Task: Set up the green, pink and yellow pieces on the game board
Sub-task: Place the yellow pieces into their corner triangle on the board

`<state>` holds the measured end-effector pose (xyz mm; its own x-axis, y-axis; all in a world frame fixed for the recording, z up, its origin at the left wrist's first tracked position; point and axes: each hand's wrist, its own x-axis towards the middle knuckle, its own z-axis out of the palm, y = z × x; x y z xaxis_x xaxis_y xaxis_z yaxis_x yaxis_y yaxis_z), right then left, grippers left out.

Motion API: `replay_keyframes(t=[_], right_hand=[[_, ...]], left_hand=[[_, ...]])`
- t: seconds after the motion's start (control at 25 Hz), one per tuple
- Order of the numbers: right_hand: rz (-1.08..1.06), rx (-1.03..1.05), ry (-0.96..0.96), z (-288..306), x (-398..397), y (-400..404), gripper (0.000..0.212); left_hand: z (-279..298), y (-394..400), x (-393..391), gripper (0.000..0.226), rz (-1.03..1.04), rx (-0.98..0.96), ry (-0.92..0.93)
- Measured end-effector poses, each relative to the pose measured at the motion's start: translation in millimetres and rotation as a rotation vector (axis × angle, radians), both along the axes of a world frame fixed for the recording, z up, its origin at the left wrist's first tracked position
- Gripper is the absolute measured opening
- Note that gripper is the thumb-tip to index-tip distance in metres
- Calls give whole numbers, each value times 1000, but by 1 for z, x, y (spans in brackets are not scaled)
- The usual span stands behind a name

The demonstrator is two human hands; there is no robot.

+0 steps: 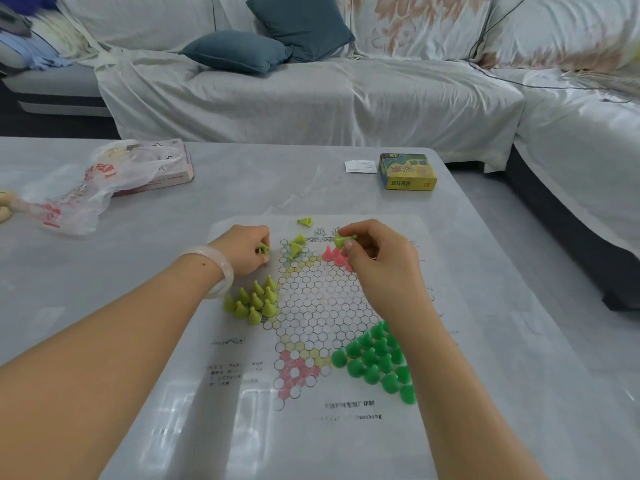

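- Far left on the worktop (242, 174) lie a crumpled plastic bag (79, 199) and a pink box (166, 168), well apart from the game, so they look set aside rather than in use.
- My left hand (247, 249) sits at the board's upper-left edge with the fingers curled round a small yellow-green piece (262, 250) (only a sliver of it shows); I'd judge it is waiting to be stood up with the others.
- Just below that hand, the yellow pieces (254, 301) stand upright in a tight triangle on the left point of the game board (311, 306), which is where that colour belongs.
- A few loose yellow cones (298, 244) lie tipped over near the top of the board, probably stock not yet placed.
- The pink pieces (334, 256) stand at the upper right, partly hidden behind my right hand.
- My right hand (374, 261) pinches one yellow cone (344, 240) between thumb and fingertips, held above the pink group; where it is headed I cannot tell.
- The green pieces (377, 362) fill the lower-right point, upright and close-packed, so that corner looks done.
- A yellow game box (407, 171) and a paper slip (360, 166) sit at the far side.
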<state>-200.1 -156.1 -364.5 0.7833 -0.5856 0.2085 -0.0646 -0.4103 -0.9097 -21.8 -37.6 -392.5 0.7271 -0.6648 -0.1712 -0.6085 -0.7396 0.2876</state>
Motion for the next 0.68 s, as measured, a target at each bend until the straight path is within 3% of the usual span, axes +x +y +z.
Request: replay_keyframes(t=[0.08, 0.24, 0.32, 0.44, 0.48, 0.68], right_hand=[[15, -1, 25, -2, 2, 3, 19], [91, -75, 66, -1, 3, 8, 19], [158, -134, 86, -2, 3, 16, 19], [278, -174, 187, -5, 3, 30, 12], [302, -207, 230, -7, 4, 33, 12], [405, -334, 380, -16, 7, 42, 9]], left_hand=[[8, 8, -1, 7, 122, -225, 150], [31, 37, -24, 18, 432, -1105, 822], [35, 60, -44, 18, 465, -1378, 1008], [33, 88, -61, 6, 511, -1578, 1156], [31, 93, -62, 14, 553, -1607, 1187], [22, 93, -69, 15, 766, -1536, 1173]])
